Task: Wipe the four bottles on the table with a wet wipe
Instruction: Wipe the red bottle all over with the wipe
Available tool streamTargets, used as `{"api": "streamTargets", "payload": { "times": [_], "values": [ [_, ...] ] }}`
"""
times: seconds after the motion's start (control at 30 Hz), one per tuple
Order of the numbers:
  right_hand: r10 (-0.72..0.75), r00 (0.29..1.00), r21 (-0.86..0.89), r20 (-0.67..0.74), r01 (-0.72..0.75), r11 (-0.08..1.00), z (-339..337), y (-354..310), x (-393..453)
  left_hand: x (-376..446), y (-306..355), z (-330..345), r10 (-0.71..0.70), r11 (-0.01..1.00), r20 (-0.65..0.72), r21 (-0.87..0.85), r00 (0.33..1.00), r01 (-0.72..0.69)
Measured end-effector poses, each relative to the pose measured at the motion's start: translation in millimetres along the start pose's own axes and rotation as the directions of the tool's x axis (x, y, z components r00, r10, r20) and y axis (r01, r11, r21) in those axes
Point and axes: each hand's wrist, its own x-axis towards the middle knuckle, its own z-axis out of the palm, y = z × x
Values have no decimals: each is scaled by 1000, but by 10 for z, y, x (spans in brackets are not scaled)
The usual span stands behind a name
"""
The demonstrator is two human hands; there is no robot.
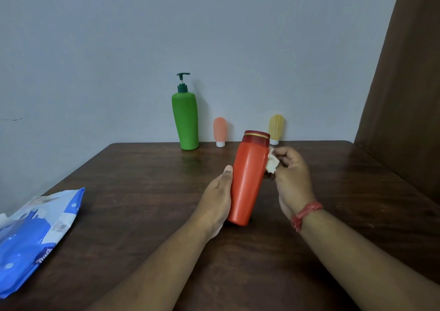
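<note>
At the left edge, the blue wipe pack was cut off by the frame, label mostly unreadable. Left hand's fingers were hidden behind the orange bottle; thumb lay along its left side, palm wrapped around it, so it gripped the bottle, tilted and lifted near the table middle. Right hand was curled, pinching a crumpled wet wipe against the bottle's upper right side; most of the wipe was hidden in the fingers. Red thread sat on the right wrist. Green pump bottle, pink tube and yellow tube stood at the far edge by the wall; yellow one was partly blocked by the orange bottle's cap.
</note>
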Motion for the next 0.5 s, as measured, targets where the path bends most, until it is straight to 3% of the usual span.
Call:
{"api": "streamTargets", "payload": {
  "times": [0.07,0.13,0.3,0.37,0.5],
  "values": [
    [-39,995,78,-95,47,996,-19,-30,53,-5,-5,19,38,997,-16,65,999,-37],
    [-83,986,43,-142,90,995,-34,-26,93,-17,-8,29,77,988,-33,139,996,-72],
    [-97,994,-79,-57,92,993,-40,71,38,8,-52,34,192,928,-59,336,980,-162],
    [-81,996,-112,24,83,990,6,131,-48,43,-68,15,215,934,-115,316,970,-169],
    [-35,978,-222,203,81,972,165,245,-226,144,-81,-73,142,989,-292,87,946,-121]
  ]
}}
